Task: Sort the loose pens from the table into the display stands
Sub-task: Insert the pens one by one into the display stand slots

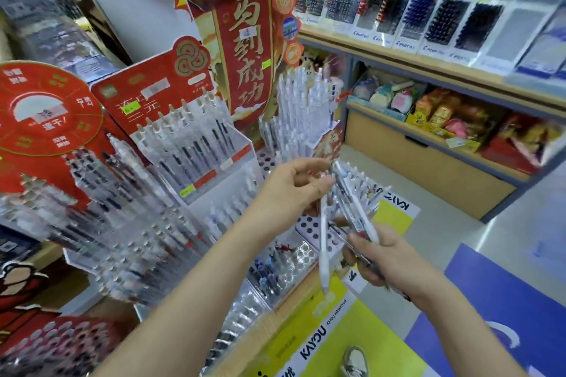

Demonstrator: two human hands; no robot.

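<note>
My right hand (387,257) grips a fanned bundle of white pens (355,208) near the lower middle of the view. My left hand (298,185) pinches the top of one white pen (323,251) that hangs straight down beside the bundle. Behind the hands stands a tiered white display stand (306,226) with round holes, partly filled with white pens (294,113). Left of it are red-backed display stands (171,95) holding clear and dark pens.
A wooden shelf unit (428,61) at the right carries rows of boxed pens above and plush toys and packets below. A tall red cardboard banner (245,49) rises behind the stands. Yellow and blue floor mats (490,300) lie below, with a shoe (355,361) at the bottom.
</note>
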